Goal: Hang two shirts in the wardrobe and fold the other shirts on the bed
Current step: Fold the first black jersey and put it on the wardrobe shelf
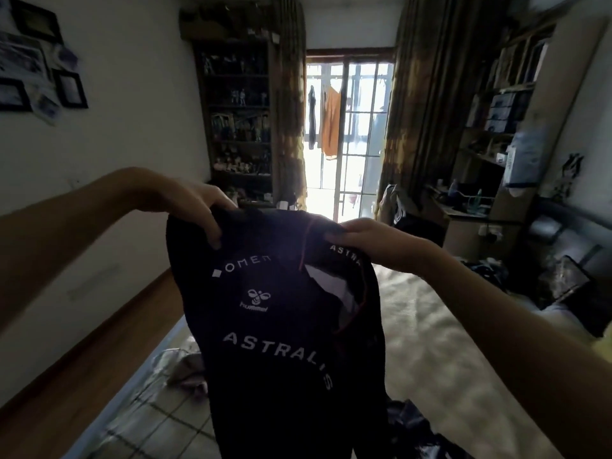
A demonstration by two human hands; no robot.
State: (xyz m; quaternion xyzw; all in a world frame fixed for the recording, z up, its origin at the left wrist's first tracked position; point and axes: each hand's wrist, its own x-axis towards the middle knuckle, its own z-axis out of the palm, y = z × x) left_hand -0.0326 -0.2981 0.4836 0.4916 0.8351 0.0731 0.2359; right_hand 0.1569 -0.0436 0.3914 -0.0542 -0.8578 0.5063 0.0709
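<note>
Hanging in the air above the bed [430, 326], the black shirt [281, 326] with white lettering is drooping from its top edge, its lower part running out of view. The left hand [202, 210] is pinching the cloth at one upper corner, and the right hand [361, 240] is gripping the other, fingers curled over the fabric. By my judgement this shirt is being neither hung nor folded yet. More crumpled garments [410, 422] are lying on the bed below, along with a pale one [185, 369] near the wooden bedside [109, 356], so most of the task is looking undone. No wardrobe or hanger is showing.
</note>
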